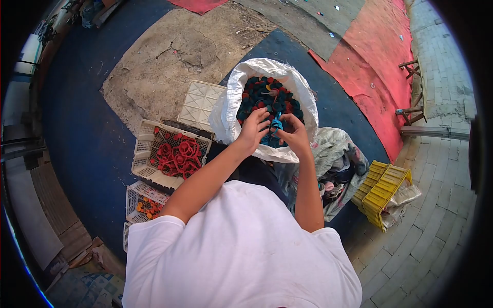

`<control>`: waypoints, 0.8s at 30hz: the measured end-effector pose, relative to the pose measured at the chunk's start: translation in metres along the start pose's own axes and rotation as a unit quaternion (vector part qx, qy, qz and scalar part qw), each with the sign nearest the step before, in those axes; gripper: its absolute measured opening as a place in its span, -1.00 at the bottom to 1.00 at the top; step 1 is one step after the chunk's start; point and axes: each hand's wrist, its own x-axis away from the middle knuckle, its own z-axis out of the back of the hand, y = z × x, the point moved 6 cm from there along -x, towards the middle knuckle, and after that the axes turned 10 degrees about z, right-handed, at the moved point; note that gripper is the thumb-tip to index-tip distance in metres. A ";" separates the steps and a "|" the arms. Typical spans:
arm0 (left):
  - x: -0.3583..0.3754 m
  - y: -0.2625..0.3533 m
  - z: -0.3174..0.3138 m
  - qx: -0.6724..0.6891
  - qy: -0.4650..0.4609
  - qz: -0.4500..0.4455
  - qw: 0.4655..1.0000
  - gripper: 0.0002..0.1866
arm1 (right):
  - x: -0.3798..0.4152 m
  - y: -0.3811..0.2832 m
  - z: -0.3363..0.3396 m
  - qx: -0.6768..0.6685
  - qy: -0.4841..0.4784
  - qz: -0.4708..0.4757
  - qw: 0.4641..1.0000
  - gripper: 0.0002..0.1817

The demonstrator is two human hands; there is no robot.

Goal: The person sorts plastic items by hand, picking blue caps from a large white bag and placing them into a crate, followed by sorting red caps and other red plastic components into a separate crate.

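A white woven sack (234, 92) stands in front of me with its mouth rolled wide. Inside lies a heap of small round pieces (257, 97), dark green and red. Over the near part of the heap, my right hand (295, 134) pinches a bright blue looped piece (277, 123) between thumb and fingers. My left hand (253, 132) is just left of that piece, its fingers apart and slightly curved, with nothing visible in them.
Left of the sack, a white crate (142, 149) holds red ring-like pieces (179, 156). Below it, another crate (134, 196) contains orange pieces. A pale crate lid (201, 105) lies behind. To the right are a cloth-filled sack (331, 149) and a yellow crate (377, 187).
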 end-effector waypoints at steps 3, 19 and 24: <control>0.001 0.002 -0.022 0.072 -0.117 0.049 0.989 -0.52 | 0.006 -0.026 -0.013 0.069 -0.021 0.010 0.997 -0.61; 0.020 0.021 -0.029 0.246 -0.199 0.023 0.948 -0.62 | 0.019 -0.077 -0.059 0.267 0.020 0.187 0.945 -0.32; 0.016 0.017 -0.021 0.265 -0.196 0.032 0.944 -0.61 | 0.024 -0.085 -0.069 0.286 0.026 0.240 0.927 -0.27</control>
